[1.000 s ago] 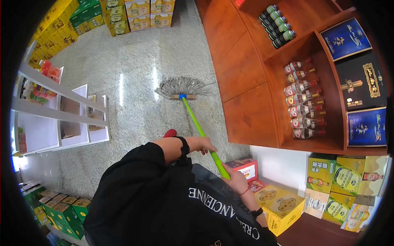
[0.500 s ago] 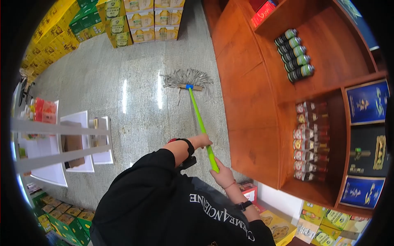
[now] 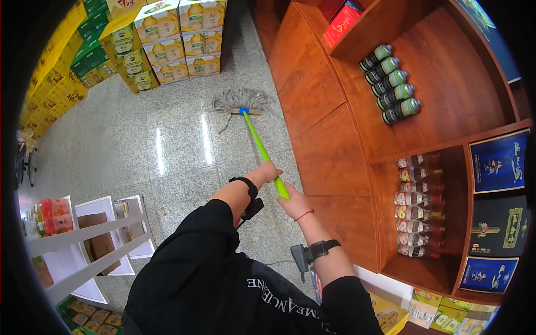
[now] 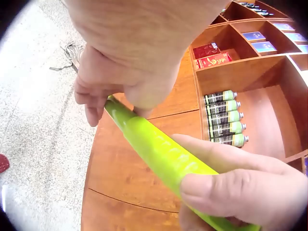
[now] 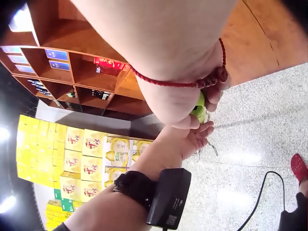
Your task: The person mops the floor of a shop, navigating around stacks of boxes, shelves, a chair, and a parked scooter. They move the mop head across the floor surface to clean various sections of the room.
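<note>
A mop with a bright green handle (image 3: 257,139) reaches forward over the floor, its grey string head (image 3: 244,99) spread on the tiles beside the wooden cabinet. A blue joint and a pale bar connect handle and strings. My left hand (image 3: 264,173) grips the handle further down, fingers wrapped round it. At the top end, my right hand (image 3: 296,202) holds the handle's thick grip. In the left wrist view the thumb of the right hand (image 4: 240,187) lies along the ribbed green grip (image 4: 163,151). The right hand mostly hides the handle in the right wrist view.
On the right stands a wooden cabinet (image 3: 329,151) with cans (image 3: 391,84), bottles (image 3: 419,212) and boxed goods on its shelves. Stacked cartons (image 3: 167,50) rise ahead. A white shelf rack (image 3: 137,223) is at left. A red shoe (image 5: 299,167) shows on the floor.
Both hands have moved forward, away from the body, and the right hand is closer to the left. The view has shifted, with the stacked cartons now larger. The grip on the mop stays.
</note>
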A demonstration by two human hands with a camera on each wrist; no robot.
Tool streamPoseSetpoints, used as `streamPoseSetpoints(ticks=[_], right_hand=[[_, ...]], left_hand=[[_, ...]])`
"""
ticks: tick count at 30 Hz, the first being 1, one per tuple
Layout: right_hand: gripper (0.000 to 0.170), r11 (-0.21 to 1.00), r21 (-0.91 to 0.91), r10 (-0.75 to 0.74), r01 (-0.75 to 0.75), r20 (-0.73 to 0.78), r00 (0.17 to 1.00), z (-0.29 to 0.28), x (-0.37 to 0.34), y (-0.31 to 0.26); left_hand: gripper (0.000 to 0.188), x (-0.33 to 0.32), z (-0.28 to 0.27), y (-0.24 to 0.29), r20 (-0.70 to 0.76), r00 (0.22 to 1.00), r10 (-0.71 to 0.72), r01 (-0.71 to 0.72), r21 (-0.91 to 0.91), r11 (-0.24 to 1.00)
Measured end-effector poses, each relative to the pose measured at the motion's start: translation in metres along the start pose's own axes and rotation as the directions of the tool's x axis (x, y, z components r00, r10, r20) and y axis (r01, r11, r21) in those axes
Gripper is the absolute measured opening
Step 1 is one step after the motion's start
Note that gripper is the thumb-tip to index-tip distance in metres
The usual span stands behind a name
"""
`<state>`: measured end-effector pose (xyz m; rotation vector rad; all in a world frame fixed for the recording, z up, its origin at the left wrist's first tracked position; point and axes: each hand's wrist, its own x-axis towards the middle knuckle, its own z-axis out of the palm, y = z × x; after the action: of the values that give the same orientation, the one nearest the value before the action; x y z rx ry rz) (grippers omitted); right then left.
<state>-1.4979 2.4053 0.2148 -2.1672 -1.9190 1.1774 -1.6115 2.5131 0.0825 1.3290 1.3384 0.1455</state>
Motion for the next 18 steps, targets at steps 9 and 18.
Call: streamPoseSetpoints(ticks=[9, 18], right_hand=[[0.064, 0.998, -0.059, 0.02, -0.014, 0.108, 0.994, 0.054, -0.091, 0.02], [0.066, 0.992, -0.107, -0.051, 0.067, 0.144, 0.988, 0.11, -0.279, 0.045]], left_hand=[[0.057, -0.076, 0.043, -0.039, 0.097, 0.994, -0.044, 0.031, 0.134, 0.99], [0.07, -0.216, 0.132, -0.098, 0.307, 0.951, -0.032, -0.03, 0.196, 0.98]])
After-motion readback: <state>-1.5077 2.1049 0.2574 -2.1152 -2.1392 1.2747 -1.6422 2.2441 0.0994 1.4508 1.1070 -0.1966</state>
